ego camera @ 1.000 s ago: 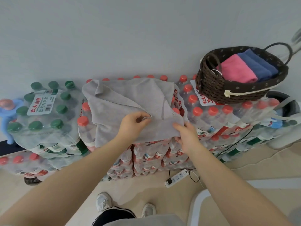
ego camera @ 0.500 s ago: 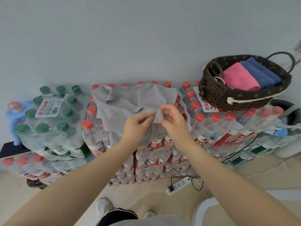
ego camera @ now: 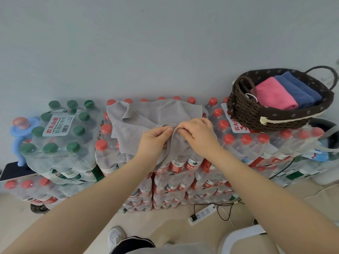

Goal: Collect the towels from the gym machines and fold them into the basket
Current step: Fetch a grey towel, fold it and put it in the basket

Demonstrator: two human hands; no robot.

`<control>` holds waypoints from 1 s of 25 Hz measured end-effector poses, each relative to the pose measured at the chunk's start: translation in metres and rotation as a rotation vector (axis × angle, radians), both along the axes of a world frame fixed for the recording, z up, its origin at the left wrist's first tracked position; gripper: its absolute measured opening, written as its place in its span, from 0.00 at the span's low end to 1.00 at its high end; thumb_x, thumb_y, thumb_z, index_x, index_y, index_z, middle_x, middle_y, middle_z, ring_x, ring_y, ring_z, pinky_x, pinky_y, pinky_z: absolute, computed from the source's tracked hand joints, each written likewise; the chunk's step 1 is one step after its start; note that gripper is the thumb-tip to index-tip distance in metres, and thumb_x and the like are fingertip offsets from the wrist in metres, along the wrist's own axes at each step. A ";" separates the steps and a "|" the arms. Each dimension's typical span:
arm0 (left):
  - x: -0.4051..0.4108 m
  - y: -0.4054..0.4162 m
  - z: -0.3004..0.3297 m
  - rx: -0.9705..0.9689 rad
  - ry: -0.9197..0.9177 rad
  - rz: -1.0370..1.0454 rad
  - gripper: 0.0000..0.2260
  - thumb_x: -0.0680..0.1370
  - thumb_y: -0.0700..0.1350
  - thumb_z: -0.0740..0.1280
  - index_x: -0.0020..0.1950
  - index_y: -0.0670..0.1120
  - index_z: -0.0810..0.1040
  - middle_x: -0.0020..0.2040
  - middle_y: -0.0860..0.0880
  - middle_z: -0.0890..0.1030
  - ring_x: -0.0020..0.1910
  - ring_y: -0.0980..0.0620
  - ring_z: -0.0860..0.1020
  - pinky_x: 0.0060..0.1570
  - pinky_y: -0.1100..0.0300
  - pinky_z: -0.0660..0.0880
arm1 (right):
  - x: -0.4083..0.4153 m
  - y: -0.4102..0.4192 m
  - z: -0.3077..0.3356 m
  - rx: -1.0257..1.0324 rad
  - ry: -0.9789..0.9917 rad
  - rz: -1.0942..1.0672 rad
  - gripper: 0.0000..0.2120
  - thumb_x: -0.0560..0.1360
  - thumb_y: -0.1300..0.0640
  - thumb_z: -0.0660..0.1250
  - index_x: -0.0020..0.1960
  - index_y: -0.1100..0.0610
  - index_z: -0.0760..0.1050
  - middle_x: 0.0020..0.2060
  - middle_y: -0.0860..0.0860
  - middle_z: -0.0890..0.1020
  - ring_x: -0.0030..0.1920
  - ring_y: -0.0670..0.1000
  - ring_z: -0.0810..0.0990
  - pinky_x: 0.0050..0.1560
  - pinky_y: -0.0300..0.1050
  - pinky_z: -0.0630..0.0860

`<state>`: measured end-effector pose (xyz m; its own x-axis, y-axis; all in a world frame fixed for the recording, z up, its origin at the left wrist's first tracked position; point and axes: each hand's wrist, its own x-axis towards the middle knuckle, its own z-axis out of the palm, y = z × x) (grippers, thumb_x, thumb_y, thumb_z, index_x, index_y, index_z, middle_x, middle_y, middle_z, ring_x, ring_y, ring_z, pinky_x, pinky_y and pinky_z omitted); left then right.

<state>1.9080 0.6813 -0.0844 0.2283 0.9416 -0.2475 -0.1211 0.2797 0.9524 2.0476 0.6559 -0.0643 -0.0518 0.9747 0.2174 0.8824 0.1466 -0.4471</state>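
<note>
A grey towel (ego camera: 146,114), spread over stacked packs of red-capped water bottles (ego camera: 238,143) left of a brown woven basket (ego camera: 256,114) that holds a pink towel (ego camera: 273,96) and a blue towel (ego camera: 297,87), is pinched at one edge by the left hand (ego camera: 156,142) and the right hand (ego camera: 198,134).

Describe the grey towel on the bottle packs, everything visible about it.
The plain grey, soft-looking cloth towel lies rumpled over the shrink-wrapped pack of red-capped water bottles. Its far left corner is flipped over, and its near part hangs down the front. The left hand and right hand pinch its hemmed edge together.
</note>
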 end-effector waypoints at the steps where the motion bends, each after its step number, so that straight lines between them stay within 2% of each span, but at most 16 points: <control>1: 0.000 0.000 0.001 0.013 -0.004 -0.020 0.07 0.77 0.40 0.65 0.47 0.45 0.83 0.36 0.52 0.84 0.37 0.57 0.82 0.40 0.65 0.80 | -0.001 0.002 0.002 -0.015 -0.042 -0.014 0.14 0.78 0.48 0.57 0.49 0.53 0.79 0.38 0.44 0.77 0.54 0.49 0.74 0.62 0.42 0.52; 4: -0.001 0.001 0.002 0.028 -0.037 -0.070 0.08 0.78 0.40 0.63 0.46 0.47 0.83 0.40 0.50 0.84 0.41 0.56 0.83 0.45 0.64 0.80 | -0.005 0.010 0.008 -0.019 -0.057 -0.059 0.12 0.76 0.46 0.62 0.47 0.52 0.79 0.32 0.39 0.70 0.54 0.48 0.72 0.63 0.45 0.52; 8: -0.005 0.002 0.006 0.050 -0.052 -0.117 0.10 0.79 0.41 0.61 0.47 0.48 0.82 0.42 0.50 0.84 0.41 0.57 0.83 0.43 0.67 0.79 | -0.004 0.015 0.013 -0.074 -0.036 -0.073 0.12 0.74 0.43 0.64 0.45 0.51 0.79 0.34 0.41 0.72 0.55 0.48 0.71 0.62 0.45 0.52; 12: -0.005 0.000 0.007 0.106 -0.015 -0.110 0.12 0.80 0.40 0.59 0.46 0.50 0.81 0.43 0.52 0.83 0.41 0.61 0.82 0.41 0.70 0.78 | -0.006 0.016 0.017 -0.119 -0.052 -0.054 0.12 0.73 0.42 0.64 0.44 0.50 0.79 0.32 0.40 0.67 0.50 0.46 0.64 0.62 0.46 0.53; 15: -0.005 0.000 0.011 0.118 -0.037 -0.109 0.11 0.79 0.41 0.60 0.47 0.49 0.81 0.44 0.53 0.83 0.44 0.61 0.82 0.44 0.70 0.77 | -0.008 0.017 0.015 -0.113 -0.062 -0.100 0.13 0.73 0.41 0.63 0.40 0.49 0.75 0.30 0.40 0.69 0.50 0.47 0.68 0.63 0.48 0.55; 17: -0.008 0.002 0.012 0.202 0.044 -0.122 0.08 0.78 0.42 0.62 0.48 0.48 0.81 0.45 0.54 0.83 0.44 0.64 0.81 0.45 0.72 0.76 | -0.008 0.017 0.014 -0.130 -0.005 -0.136 0.13 0.73 0.40 0.63 0.38 0.48 0.73 0.30 0.41 0.70 0.49 0.47 0.69 0.62 0.48 0.55; 20: -0.016 0.006 0.011 0.447 0.314 -0.210 0.06 0.76 0.40 0.66 0.51 0.47 0.80 0.43 0.56 0.81 0.40 0.71 0.78 0.45 0.76 0.73 | -0.007 0.018 0.015 -0.186 0.070 -0.148 0.11 0.70 0.43 0.68 0.36 0.46 0.70 0.32 0.41 0.73 0.50 0.47 0.73 0.60 0.47 0.58; 22: -0.021 0.011 0.014 0.562 0.483 -0.263 0.06 0.75 0.41 0.67 0.51 0.48 0.80 0.39 0.58 0.80 0.36 0.71 0.77 0.41 0.76 0.73 | -0.008 0.020 0.015 -0.181 0.124 -0.089 0.11 0.68 0.44 0.71 0.36 0.45 0.69 0.34 0.40 0.75 0.50 0.46 0.73 0.60 0.48 0.60; 25: -0.029 0.021 0.026 0.498 0.495 -0.258 0.05 0.76 0.41 0.66 0.42 0.50 0.79 0.35 0.55 0.80 0.32 0.66 0.78 0.40 0.71 0.77 | -0.010 0.019 0.015 -0.119 0.319 0.069 0.04 0.72 0.54 0.70 0.44 0.49 0.75 0.38 0.37 0.74 0.52 0.45 0.70 0.60 0.48 0.67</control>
<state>1.8789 0.7021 -0.0588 0.4296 0.9008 0.0634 0.3658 -0.2378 0.8998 2.0379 0.6746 -0.0498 -0.0665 0.9907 0.1183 0.6854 0.1315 -0.7161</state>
